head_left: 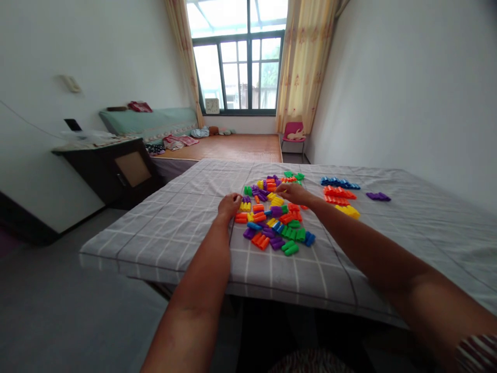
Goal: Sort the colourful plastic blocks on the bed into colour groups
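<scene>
While the left hand (230, 204) is resting half-curled at nine o'clock of the plastic pile (276, 211), perhaps bracing it, the right hand (292, 192) is arching, half-closed, at one; any grips aren't showing.

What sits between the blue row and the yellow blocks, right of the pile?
Orange blocks lie between them, as the head view shows.

A table (163, 223) is wearing a grey checked cloth (423, 238); a jumbled spread of coloured pieces (276, 211) is lying on it, while blue pieces (339, 183), orange pieces (339, 192) and yellow pieces (349, 211) are sitting apart rightward, purple pieces (378, 197) lying farther right
</scene>
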The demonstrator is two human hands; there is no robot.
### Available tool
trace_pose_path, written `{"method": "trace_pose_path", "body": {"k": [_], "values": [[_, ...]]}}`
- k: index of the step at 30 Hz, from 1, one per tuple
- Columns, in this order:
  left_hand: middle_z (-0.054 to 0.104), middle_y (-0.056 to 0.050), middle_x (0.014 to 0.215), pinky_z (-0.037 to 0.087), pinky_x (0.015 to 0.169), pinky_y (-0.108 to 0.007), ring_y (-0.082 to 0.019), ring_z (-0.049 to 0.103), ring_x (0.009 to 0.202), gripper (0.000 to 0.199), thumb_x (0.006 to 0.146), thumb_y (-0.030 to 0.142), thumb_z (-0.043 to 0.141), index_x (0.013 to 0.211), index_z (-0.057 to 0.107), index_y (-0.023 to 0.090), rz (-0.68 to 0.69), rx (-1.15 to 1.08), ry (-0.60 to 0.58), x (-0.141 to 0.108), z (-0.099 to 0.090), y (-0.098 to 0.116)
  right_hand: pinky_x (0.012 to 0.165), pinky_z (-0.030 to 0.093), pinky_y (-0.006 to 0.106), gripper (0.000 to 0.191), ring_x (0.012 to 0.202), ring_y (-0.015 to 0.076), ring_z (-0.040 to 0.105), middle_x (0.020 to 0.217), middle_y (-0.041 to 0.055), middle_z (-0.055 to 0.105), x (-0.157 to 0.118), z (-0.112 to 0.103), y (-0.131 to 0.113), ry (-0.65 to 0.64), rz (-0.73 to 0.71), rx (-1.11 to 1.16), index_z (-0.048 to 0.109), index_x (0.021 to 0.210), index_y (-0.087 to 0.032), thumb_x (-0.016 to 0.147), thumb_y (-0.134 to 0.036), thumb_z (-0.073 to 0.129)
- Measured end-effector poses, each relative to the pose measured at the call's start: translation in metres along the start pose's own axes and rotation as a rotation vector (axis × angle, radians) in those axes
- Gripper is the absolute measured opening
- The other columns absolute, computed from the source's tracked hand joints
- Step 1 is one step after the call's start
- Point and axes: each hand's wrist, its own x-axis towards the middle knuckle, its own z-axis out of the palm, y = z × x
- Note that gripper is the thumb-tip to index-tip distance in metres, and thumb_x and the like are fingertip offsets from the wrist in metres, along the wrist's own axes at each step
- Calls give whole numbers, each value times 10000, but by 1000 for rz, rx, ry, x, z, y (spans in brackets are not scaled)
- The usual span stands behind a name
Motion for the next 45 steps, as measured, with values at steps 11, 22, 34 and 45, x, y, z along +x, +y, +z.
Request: {"method": "trace_pose_path", "body": {"k": [11,22,34,45], "values": [[736,-45,965,434,688,-230,-171,647,862,337,861,315,439,987,731,205,14,0,9,0,-1,-1,580,439,197,363,715,139,627,866,32,696,18,12,22,-120,134,-27,706,1028,-180,694,-311,762],[737,-40,976,437,694,-217,-168,645,874,382,845,338,424,1033,724,193,12,38,-8,2,-8,0,591,533,253,472,667,148,670,833,29,653,-107,-70,84,250,357,688,549,1171,-208,756,-354,718],[733,-59,1021,450,706,-228,-190,650,917,401,835,325,418,1053,723,184,27,118,-26,3,-11,5,458,382,203,309,564,129,615,710,63,709,-228,-71,112,315,872,234,607,883,-140,813,-440,635],[731,-57,1039,454,714,-219,-187,649,942,406,842,316,411,1066,720,176,29,106,-40,2,-15,8,602,439,232,424,699,162,660,866,63,731,-233,-78,122,68,712,-83,664,964,-154,767,-528,634]]}}
